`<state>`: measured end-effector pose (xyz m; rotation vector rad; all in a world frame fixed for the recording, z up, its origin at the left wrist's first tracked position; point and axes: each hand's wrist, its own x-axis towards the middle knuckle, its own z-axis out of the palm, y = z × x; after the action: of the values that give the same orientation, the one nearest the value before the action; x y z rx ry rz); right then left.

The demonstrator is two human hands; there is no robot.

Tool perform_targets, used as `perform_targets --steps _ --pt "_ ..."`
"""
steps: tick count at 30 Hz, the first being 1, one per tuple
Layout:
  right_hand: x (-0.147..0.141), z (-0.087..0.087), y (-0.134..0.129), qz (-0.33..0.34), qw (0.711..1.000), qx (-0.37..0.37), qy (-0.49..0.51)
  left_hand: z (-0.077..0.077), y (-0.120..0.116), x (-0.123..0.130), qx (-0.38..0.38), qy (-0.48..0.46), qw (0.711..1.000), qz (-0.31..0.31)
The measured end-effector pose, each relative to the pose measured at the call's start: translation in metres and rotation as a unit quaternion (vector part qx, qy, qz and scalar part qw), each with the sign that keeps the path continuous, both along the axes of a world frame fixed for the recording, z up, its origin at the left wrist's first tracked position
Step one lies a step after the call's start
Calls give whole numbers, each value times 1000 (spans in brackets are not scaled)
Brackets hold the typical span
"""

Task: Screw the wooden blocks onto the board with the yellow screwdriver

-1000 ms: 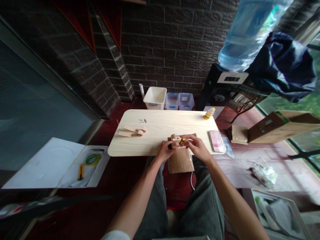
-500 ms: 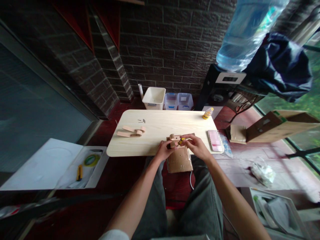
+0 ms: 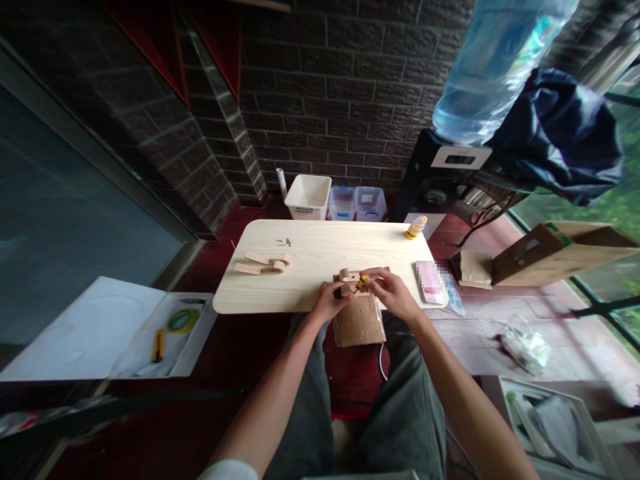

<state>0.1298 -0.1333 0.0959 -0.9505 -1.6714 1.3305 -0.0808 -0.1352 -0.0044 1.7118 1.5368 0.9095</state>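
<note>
At the table's front edge, my left hand is closed on a light wooden piece that lies over a cardboard sheet. My right hand pinches a small yellow and black tool, whose lower end points at the wooden piece. A second curved wooden part shows just behind the fingers. More curved wooden pieces lie at the table's left, with several small dark screws or nails behind them. What the tool's tip touches is too small to tell.
The pale table also bears a yellow-capped bottle and a pink item at the right. Bins stand behind it. An open white box is at the left, a cardboard box at the right.
</note>
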Motion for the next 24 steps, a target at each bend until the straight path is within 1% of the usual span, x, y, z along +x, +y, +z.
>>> perform_targets --steps 5,10,15,24 --pt "1 3 -2 2 1000 -2 -3 3 -1 0 18 0 1000 -16" --pt "0 7 -2 16 1000 -1 -9 2 -1 -1 4 17 1000 4" --pt "0 4 1 11 1000 7 0 -2 -1 -2 16 19 1000 -9" --pt "2 -1 1 -8 1000 6 7 -6 0 -2 29 9 1000 -9"
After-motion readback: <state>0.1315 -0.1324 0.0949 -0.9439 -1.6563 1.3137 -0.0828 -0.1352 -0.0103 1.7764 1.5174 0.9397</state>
